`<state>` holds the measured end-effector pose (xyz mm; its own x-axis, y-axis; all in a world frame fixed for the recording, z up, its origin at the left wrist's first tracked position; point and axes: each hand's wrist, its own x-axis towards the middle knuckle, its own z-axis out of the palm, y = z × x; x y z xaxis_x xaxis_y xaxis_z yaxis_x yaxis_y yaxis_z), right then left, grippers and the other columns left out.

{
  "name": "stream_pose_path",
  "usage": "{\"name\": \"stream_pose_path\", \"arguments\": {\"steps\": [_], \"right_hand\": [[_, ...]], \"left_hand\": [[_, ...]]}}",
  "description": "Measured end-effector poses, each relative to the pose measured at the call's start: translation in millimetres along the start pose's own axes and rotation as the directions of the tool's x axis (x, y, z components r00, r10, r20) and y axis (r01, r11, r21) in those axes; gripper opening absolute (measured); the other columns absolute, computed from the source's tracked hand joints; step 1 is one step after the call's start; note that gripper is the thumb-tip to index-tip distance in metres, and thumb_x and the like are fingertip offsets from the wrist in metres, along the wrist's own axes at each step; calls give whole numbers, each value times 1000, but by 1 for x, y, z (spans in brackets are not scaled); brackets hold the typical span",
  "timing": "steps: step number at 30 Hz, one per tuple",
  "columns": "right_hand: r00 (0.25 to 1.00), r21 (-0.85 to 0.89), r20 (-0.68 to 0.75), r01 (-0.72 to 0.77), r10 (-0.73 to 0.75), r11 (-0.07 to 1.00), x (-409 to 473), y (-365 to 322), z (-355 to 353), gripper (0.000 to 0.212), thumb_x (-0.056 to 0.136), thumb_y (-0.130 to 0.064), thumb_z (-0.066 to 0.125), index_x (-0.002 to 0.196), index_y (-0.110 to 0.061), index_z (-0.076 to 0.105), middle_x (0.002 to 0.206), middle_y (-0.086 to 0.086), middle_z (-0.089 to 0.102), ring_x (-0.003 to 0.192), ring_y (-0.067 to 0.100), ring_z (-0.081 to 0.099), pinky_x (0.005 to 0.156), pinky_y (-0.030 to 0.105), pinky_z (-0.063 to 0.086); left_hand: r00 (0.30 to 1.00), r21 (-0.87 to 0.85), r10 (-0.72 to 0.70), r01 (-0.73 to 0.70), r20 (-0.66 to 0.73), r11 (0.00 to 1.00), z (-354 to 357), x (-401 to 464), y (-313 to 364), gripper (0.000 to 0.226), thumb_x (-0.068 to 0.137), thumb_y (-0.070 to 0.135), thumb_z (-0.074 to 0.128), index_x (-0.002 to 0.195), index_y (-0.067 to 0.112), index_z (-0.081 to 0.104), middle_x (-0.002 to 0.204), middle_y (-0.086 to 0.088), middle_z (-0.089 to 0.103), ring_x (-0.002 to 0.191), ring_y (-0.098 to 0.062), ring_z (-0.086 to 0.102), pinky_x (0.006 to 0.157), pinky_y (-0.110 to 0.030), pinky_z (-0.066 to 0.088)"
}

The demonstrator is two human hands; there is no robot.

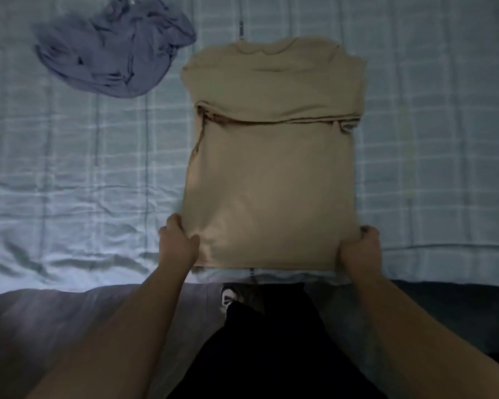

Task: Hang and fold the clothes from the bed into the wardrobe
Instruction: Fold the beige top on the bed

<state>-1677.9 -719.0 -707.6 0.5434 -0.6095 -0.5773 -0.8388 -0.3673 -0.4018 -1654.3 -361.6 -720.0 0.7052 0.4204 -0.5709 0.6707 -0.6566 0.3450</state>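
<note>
A beige shirt (271,174) lies flat on the bed, its sides folded in to a long rectangle, collar end far from me. My left hand (177,243) grips its near left corner with curled fingers. My right hand (360,249) grips the near right corner the same way. A crumpled purple-grey garment (113,50) lies in a heap at the far left of the bed. The wardrobe is out of view.
The bed carries a pale blue checked sheet (69,156), wrinkled near the front edge. Its front edge runs across just below my hands. My dark trousers and one shoe (228,298) show on the floor below it.
</note>
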Motion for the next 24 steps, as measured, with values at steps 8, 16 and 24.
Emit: {"name": "stream_pose_path", "arguments": {"steps": [8, 16, 24], "right_hand": [[955, -107, 288, 101, -66, 989, 6, -7, -53, 18, 91, -16, 62, 93, 2, 60, 85, 16, 61, 87, 36, 60, 74, 43, 50], [963, 130, 269, -39, 3, 991, -29, 20, -107, 21, 91, -30, 61, 98, -10, 65, 106, 21, 66, 91, 34, 64, 83, 51, 57], [940, 586, 308, -309, 147, 749, -108, 32, -135, 33, 102, -7, 46, 133, 4, 50, 98, 13, 60, 82, 23, 58, 49, 23, 55]], "left_hand": [[974, 57, 7, -21, 228, 998, -42, -14, 0, 30, 95, 23, 58, 115, 1, 61, 105, -16, 64, 80, -24, 58, 58, -28, 40], [908, -510, 6, 231, 419, 828, -102, -72, -16, 11, 97, 11, 58, 103, 2, 59, 107, -24, 63, 85, -29, 65, 60, -28, 57], [832, -541, 44, 319, 554, 778, -136, -116, -41, 27, 95, 7, 61, 116, -9, 57, 102, -23, 62, 84, -26, 65, 61, -28, 58]]}}
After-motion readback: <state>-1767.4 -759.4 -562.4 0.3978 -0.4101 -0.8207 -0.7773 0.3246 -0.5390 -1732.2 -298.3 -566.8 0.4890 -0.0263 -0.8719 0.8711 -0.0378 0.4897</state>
